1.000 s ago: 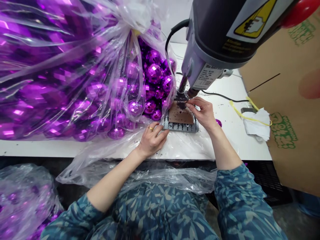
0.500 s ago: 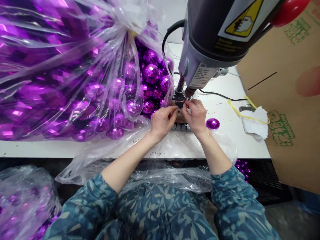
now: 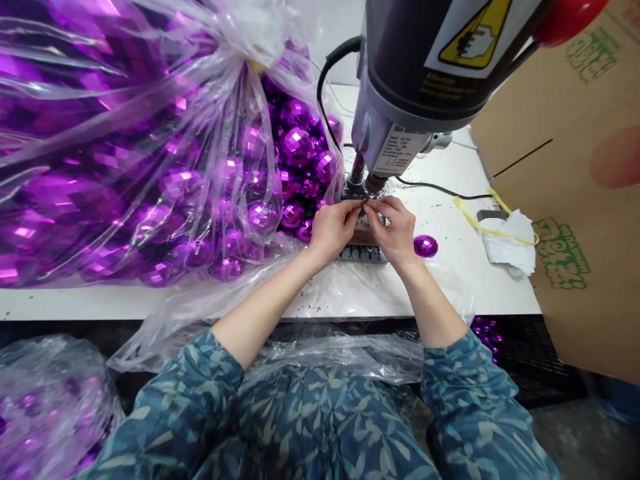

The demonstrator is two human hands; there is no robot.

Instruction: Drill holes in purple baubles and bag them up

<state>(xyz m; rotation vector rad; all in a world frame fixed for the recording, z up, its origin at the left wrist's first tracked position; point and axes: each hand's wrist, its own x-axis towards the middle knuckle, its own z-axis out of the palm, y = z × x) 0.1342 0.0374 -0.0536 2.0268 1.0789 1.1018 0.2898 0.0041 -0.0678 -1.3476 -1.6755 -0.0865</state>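
Under the head of a dark grey drill press, my two hands meet with their fingertips close together. My left hand is pinched closed; whatever it holds is too small to make out. My right hand is also pinched, just right of the left fingertips, its contents hidden. Both are above a small wooden block on the machine's metal base. A faceted purple ball lies on the white table right of my right hand.
A large clear bag of purple balls fills the left of the table. A cardboard box stands at the right, beside a white cloth with a yellow strap. Loose plastic film hangs over the front edge.
My left hand has moved right and slightly up, so its fingertips now meet those of my right hand. My right hand has barely moved. The view has shifted slightly.
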